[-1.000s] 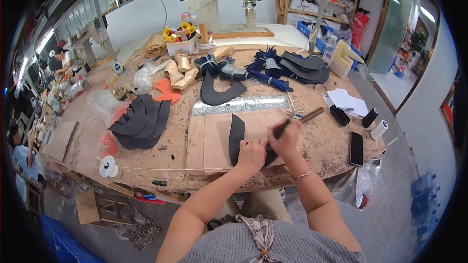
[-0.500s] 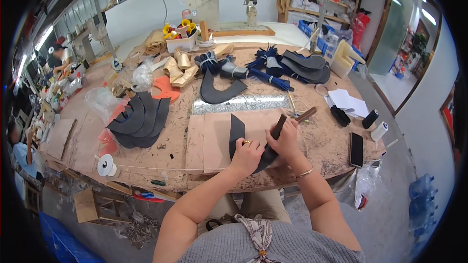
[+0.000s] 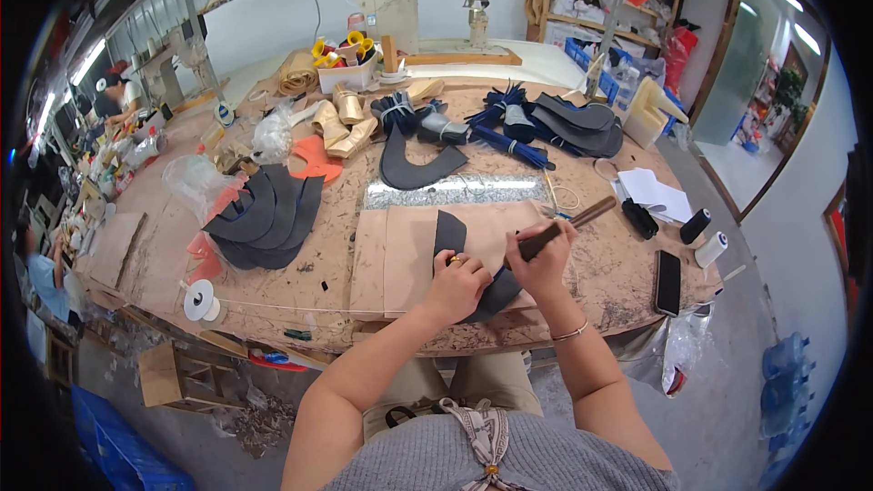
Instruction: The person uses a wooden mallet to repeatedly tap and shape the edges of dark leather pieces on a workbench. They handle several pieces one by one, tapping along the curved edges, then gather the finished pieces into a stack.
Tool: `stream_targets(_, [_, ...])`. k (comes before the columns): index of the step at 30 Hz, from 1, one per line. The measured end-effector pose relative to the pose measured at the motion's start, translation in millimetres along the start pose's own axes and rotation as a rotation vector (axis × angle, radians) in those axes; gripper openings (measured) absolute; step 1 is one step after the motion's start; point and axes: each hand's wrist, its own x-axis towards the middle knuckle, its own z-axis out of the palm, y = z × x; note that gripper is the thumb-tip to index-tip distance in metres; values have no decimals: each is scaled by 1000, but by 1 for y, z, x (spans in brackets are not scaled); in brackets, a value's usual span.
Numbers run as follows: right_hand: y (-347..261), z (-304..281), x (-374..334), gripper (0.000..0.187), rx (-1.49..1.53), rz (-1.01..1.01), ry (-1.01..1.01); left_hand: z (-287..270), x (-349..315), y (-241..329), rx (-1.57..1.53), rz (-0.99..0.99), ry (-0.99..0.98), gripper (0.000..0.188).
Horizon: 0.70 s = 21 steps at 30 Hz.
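Observation:
A dark grey curved piece with a blue edge [image 3: 450, 232] lies on a pinkish-tan board [image 3: 409, 241] before me. My left hand [image 3: 462, 282], fingers bent and a ring on one, holds the piece down near its middle. To the right of it my right hand [image 3: 543, 262] is closed round a dark brown tool [image 3: 540, 240]. A brown wooden stick [image 3: 596, 209] juts out past the same hand; whether it is the tool's handle, I cannot tell. The piece's lower curve passes between the hands, partly covered by my left one.
Stacked dark grey curved pieces [image 3: 268, 218] lie left, more [image 3: 577, 123] at the far right. A single U-shaped piece [image 3: 414, 168] lies beyond the board. White thread runs from a spool [image 3: 200, 302]. A phone [image 3: 667, 282] and thread cones [image 3: 710, 250] sit right. A sewing machine [image 3: 400, 0] stands behind.
The dark tool has tipped from nearly upright to a slant pointing right, and the wooden stick has moved right with my right hand. My left hand stays on the piece. The whole view has shifted slightly.

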Motion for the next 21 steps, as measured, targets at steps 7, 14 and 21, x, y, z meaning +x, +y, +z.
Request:
stream_targets(7, [6, -2, -7, 18, -18, -50, -153, 5, -3, 16, 33, -107, 2, 7])
stream_targets(14, [25, 12, -25, 20, -80, 74, -156, 17, 5, 37, -29, -244, 105, 11])
stream_targets(21, [20, 13, -25, 21, -15, 89, -102, -43, -76, 30, 27, -104, 94, 25])
